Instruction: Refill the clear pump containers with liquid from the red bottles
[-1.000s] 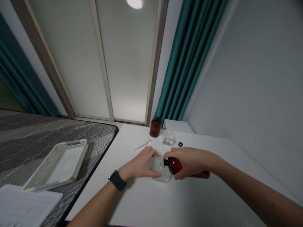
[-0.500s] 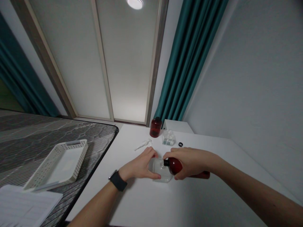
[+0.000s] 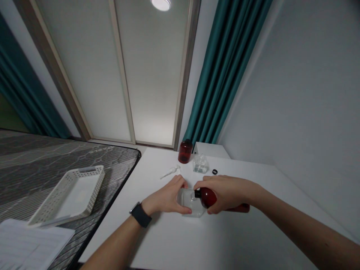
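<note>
My left hand [image 3: 171, 195], with a dark watch on its wrist, grips a clear bottle [image 3: 194, 210] from its left side on the white table [image 3: 174, 243]. In my right hand [image 3: 225, 193] is a dark red bottle [image 3: 208, 197], tipped on its side with its black neck pointing left over the clear bottle's opening. Whether liquid is flowing between the two is too small to tell. Beyond my left hand lies a white pump head [image 3: 171, 171]. A black ring [image 3: 215, 171] rests behind my right hand.
At the table's far edge stand another dark red bottle [image 3: 185, 151] and a clear container [image 3: 200, 163], with a white box [image 3: 212, 150] behind them. To the left, a white basket [image 3: 94, 195] and papers [image 3: 33, 243] lie on a grey patterned surface [image 3: 112, 157].
</note>
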Demonstrator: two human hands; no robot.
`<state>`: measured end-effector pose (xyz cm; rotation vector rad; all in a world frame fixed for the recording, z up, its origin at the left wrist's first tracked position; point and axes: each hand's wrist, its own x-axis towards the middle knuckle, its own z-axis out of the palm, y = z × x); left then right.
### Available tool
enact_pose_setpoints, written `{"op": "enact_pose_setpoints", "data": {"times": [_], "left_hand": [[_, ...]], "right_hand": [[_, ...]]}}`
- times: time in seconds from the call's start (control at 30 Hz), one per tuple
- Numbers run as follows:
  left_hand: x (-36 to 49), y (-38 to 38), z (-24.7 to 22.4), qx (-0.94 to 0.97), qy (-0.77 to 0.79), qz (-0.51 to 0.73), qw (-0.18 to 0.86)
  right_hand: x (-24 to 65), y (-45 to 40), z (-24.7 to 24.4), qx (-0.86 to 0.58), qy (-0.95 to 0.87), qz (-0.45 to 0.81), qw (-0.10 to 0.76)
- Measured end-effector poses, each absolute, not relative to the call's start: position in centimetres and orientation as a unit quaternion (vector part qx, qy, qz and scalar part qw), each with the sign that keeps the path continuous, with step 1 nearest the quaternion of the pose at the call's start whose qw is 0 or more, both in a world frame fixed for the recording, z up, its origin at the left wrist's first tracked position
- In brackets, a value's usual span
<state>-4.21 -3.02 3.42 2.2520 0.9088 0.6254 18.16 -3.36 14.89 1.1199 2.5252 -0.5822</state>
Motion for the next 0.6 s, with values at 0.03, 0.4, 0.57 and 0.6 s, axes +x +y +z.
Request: {"op": "enact_pose_setpoints", "data": {"times": [0.03,0.4,0.57,0.6], "left_hand": [[-4.21,-3.03,3.43,0.853,0.345,0.237,0.311],[-4.22,-3.02,3.43,0.854,0.341,0.241,0.310],[-4.23,-3.02,3.42,0.853,0.339,0.240,0.316],[-4.24,-3.02,3.38,0.853,0.340,0.240,0.315]], "right_hand": [[18.17,-3.37,14.90,0.392,0.883,-0.203,0.158],[18.12,-3.42,15.00,0.395,0.882,-0.204,0.155],[18.10,-3.45,15.04,0.391,0.883,-0.205,0.159],[18.10,-3.45,15.05,0.392,0.883,-0.205,0.160]]}}
